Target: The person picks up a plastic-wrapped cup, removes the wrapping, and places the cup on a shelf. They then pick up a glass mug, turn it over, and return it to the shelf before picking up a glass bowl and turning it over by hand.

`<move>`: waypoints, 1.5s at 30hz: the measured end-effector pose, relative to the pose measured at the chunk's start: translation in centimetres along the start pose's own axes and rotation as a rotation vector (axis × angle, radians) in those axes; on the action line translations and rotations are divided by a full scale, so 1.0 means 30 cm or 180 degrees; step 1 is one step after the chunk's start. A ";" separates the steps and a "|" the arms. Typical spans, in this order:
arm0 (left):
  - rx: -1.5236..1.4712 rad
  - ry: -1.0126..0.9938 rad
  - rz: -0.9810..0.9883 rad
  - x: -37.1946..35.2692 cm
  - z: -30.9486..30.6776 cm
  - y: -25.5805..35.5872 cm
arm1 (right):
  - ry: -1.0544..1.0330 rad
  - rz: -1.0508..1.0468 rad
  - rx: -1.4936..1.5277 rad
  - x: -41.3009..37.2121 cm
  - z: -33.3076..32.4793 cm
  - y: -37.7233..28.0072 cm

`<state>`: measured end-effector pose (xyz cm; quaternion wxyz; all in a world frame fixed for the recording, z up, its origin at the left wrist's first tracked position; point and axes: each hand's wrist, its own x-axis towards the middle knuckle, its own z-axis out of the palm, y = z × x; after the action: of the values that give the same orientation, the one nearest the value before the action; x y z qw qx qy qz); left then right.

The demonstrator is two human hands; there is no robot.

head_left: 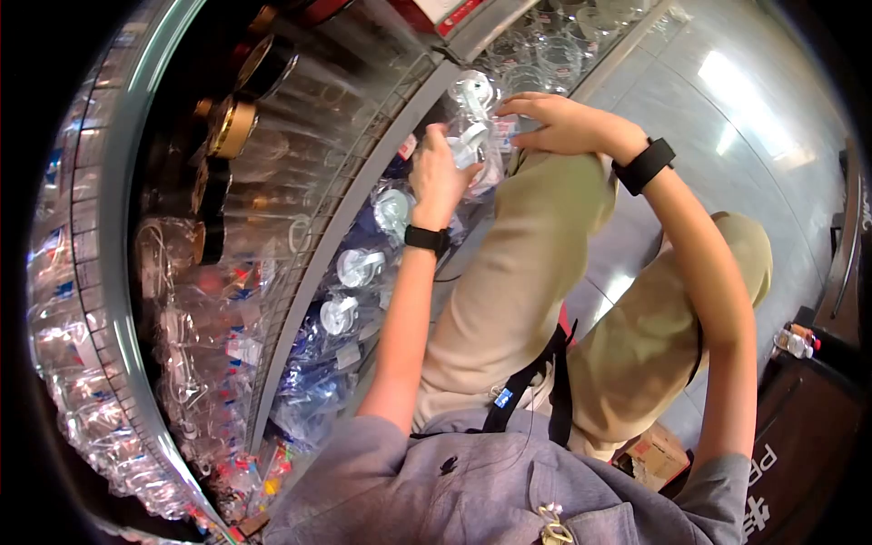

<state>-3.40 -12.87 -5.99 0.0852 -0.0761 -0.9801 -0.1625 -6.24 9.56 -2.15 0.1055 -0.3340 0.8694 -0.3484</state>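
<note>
Between my hands stands a clear jug with a white lid, wrapped in plastic, on the low shelf. My left hand is at its left side, thumb and fingers apart, with the fingertips pointing away from me. From the right, my right hand reaches over my knee towards the same jug, palm down and fingers spread. Just beyond is another white-lidded jug. Nearer to me along the shelf are several more wrapped jugs with white lids.
A wire rack shelf with a metal edge runs above and left of my left arm, holding tall clear containers and wrapped bottles. Clear glassware fills the shelf's far end. Behind me, a cardboard box sits on the tiled floor.
</note>
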 end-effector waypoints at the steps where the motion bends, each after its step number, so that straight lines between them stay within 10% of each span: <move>1: 0.0071 -0.0061 -0.0030 -0.008 -0.001 -0.008 | 0.0001 -0.0014 0.0093 0.025 0.003 0.016; 16: 0.0134 -0.0014 -0.0837 -0.047 -0.016 -0.122 | 0.0574 -0.0308 -0.0637 0.278 0.133 0.211; 45: -0.0297 -0.0243 -0.0261 0.113 0.052 -0.161 | 0.1093 -0.0789 -0.0974 0.376 0.140 0.275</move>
<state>-7.79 -16.46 -8.27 0.0374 -0.0458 -0.9763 -0.2083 -17.18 4.35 -10.25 -0.1389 -0.3860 0.8696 -0.2747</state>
